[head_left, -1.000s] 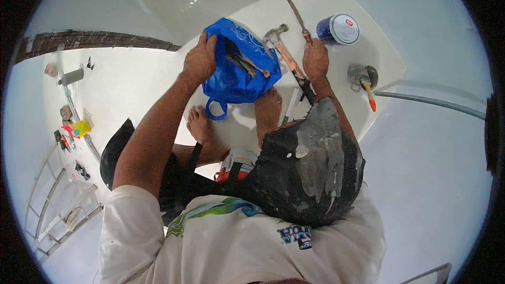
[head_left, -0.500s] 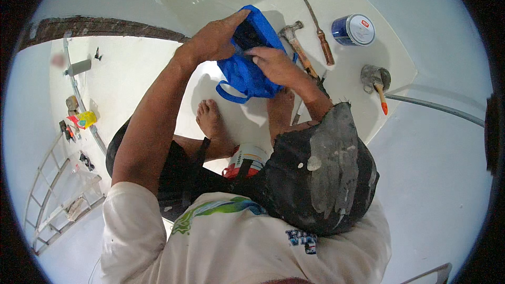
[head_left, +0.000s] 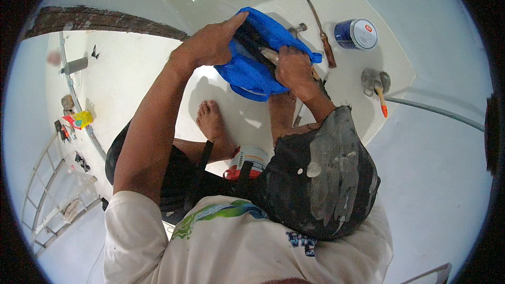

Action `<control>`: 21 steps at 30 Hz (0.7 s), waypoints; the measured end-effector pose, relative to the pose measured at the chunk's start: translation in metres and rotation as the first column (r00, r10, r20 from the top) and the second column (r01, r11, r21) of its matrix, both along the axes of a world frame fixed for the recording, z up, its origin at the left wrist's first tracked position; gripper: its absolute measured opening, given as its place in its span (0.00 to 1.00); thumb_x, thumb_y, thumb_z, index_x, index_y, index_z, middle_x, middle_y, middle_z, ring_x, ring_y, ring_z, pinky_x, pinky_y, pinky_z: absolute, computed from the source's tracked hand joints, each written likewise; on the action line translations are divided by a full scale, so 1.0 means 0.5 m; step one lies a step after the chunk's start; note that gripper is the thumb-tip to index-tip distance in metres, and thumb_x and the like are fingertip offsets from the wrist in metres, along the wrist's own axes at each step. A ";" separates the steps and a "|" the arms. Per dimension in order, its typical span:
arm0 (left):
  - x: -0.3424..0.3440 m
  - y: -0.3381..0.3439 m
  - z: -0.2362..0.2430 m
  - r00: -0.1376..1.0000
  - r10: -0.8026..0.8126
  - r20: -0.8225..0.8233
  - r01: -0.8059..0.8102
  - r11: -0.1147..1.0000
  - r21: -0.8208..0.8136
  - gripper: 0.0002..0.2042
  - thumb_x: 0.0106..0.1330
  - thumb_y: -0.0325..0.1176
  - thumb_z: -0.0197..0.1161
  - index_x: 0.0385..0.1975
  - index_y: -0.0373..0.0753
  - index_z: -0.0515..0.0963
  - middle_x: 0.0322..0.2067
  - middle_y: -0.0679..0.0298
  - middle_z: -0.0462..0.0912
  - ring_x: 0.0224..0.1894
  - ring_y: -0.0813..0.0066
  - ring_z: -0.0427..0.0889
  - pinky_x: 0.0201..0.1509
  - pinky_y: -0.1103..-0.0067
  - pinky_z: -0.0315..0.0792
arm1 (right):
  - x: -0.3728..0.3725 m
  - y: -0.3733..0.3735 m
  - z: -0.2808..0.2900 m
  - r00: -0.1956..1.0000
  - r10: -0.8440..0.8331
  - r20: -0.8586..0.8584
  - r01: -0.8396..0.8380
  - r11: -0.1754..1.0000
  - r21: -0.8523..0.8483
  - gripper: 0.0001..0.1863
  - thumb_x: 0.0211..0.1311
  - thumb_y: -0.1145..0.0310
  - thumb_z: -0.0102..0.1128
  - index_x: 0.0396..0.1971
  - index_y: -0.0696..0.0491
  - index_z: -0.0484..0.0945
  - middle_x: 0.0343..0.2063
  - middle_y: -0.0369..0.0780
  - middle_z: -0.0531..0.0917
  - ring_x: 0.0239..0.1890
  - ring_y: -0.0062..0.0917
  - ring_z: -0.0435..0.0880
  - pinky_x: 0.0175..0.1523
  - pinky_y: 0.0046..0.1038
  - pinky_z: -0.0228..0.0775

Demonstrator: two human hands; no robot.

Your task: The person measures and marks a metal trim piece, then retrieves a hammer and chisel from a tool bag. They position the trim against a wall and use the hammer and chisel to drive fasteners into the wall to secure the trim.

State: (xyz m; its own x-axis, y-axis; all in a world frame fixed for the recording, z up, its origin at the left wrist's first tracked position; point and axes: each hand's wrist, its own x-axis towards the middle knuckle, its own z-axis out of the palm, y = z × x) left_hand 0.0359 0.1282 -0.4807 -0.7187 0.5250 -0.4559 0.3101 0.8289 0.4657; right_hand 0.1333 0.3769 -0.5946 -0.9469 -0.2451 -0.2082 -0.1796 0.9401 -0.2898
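Note:
A blue fabric bag (head_left: 247,79) hangs between my hands above the floor, its mouth spread wide. My left hand (head_left: 210,44) is closed on the far left part of its rim. My right hand (head_left: 293,68) is closed at the right side of the mouth, its fingers curled over the edge. Beside those fingers, inside the bag, a pale beige object (head_left: 270,55) shows; its kind is unclear. The rest of the inside is dark. Just beyond the bag lies a hammer (head_left: 298,29), mostly hidden behind it.
A tool with a wooden handle (head_left: 327,51) lies right of the hammer. Farther right stand a blue paint can (head_left: 363,34) and a grey pot holding a paintbrush (head_left: 382,100). A white bucket (head_left: 247,159) sits near my feet. At left are a yellow packet (head_left: 80,120) and a metal ladder (head_left: 44,186).
My right hand has moved right, from inside the bag's mouth to its side. The mouth has opened wider, and the bag now covers more of the hammer. My left hand has hardly moved.

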 end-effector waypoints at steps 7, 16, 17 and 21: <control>0.025 -0.039 0.026 0.999 -0.017 0.042 0.018 1.000 -0.024 0.54 0.51 0.20 0.67 0.80 0.49 0.45 0.68 0.43 0.72 0.64 0.42 0.78 0.68 0.56 0.76 | 0.029 0.016 0.102 0.986 -0.008 0.169 0.088 0.878 -0.471 0.29 0.58 0.61 0.72 0.53 0.60 0.70 0.46 0.58 0.80 0.48 0.60 0.81 0.53 0.53 0.76; 0.031 -0.007 0.012 0.991 0.017 -0.134 -0.003 0.995 0.104 0.57 0.46 0.20 0.67 0.80 0.44 0.45 0.66 0.37 0.73 0.61 0.39 0.81 0.66 0.59 0.77 | 0.127 0.006 -0.003 0.964 0.264 0.040 -0.214 0.855 -0.472 0.28 0.62 0.62 0.69 0.58 0.60 0.73 0.53 0.54 0.78 0.57 0.55 0.78 0.60 0.50 0.74; 0.028 -0.003 0.014 0.995 0.034 -0.093 -0.026 0.996 0.083 0.57 0.47 0.20 0.67 0.81 0.48 0.44 0.66 0.39 0.73 0.62 0.40 0.80 0.67 0.58 0.77 | 0.122 0.000 -0.008 0.951 0.307 -0.026 -0.282 0.832 -0.477 0.26 0.63 0.63 0.68 0.57 0.60 0.74 0.52 0.54 0.79 0.57 0.54 0.78 0.60 0.50 0.74; 0.028 -0.007 0.004 0.995 0.093 -0.039 -0.087 0.989 0.120 0.58 0.48 0.20 0.67 0.81 0.55 0.42 0.67 0.43 0.73 0.64 0.41 0.78 0.69 0.58 0.76 | 0.045 -0.062 0.001 0.995 0.102 0.012 -0.076 0.812 -0.579 0.14 0.67 0.68 0.58 0.48 0.59 0.80 0.47 0.56 0.83 0.55 0.54 0.81 0.59 0.49 0.75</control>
